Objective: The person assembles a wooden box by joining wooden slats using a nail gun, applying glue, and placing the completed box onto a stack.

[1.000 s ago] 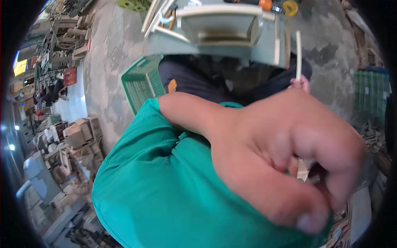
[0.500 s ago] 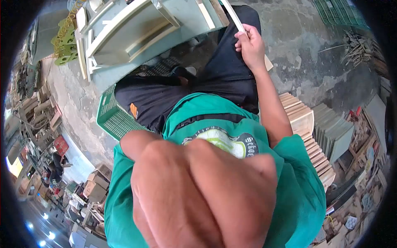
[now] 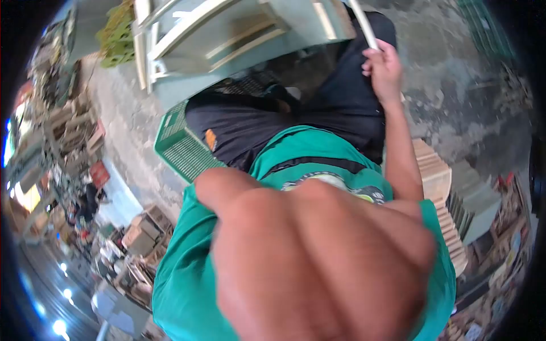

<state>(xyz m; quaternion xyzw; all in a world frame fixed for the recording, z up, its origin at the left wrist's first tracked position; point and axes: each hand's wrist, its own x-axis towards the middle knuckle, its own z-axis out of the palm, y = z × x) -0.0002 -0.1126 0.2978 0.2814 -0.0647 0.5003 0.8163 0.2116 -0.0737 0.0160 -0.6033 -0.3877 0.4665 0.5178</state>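
Note:
Between the thumb and fingers of my right hand (image 3: 385, 68), at the upper right, is a thin pale strip (image 3: 364, 24). It points up and slightly left, beside the right edge of a grey-green work surface (image 3: 185, 88). On that surface lies a pale wooden frame (image 3: 190, 27) with a panel inside. My left hand (image 3: 324, 267) is raised very close to the camera, blurred, and covers much of the green shirt (image 3: 187, 278). Its knuckles bulge toward the lens, but its fingertips and anything they hold are hidden.
A green perforated basket (image 3: 185, 150) stands beside my left leg. Wooden pieces (image 3: 432, 176) are stacked at the right, next to grey-green panels (image 3: 480, 207). Cardboard boxes (image 3: 141, 236) lie at the left. Another green crate (image 3: 486, 28) is at the top right.
Over the last second my left hand has moved from the right side to the lower middle, close to the lens. My right hand has come into fuller view, still with the strip. The view has shifted.

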